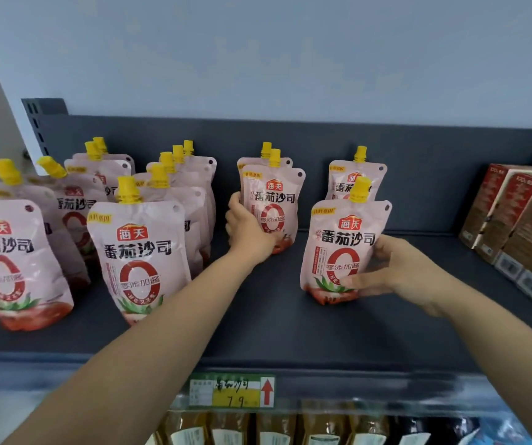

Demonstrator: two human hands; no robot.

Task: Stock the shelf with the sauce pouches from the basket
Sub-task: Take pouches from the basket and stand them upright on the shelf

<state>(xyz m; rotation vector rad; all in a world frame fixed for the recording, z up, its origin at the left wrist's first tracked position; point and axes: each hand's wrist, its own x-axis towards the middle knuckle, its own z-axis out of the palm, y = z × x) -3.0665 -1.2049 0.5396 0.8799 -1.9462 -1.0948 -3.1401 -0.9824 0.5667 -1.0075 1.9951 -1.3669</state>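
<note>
Dark shelf (pixel 290 316) against pale wall | front pouch (pixel 345 252) stood upright near right half's front edge, spout up, gripped by right hand (pixel 396 271) at its lower right side | left hand (pixel 248 229) clasped on rear pouch (pixel 274 207), nearer back edge | basket unseen

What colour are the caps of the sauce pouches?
Yellow; the head view shows it on the caps.

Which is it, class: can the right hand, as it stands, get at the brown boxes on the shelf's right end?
Probably not yet: the right hand grips a pouch; bare shelf lies before the brown boxes.
</note>
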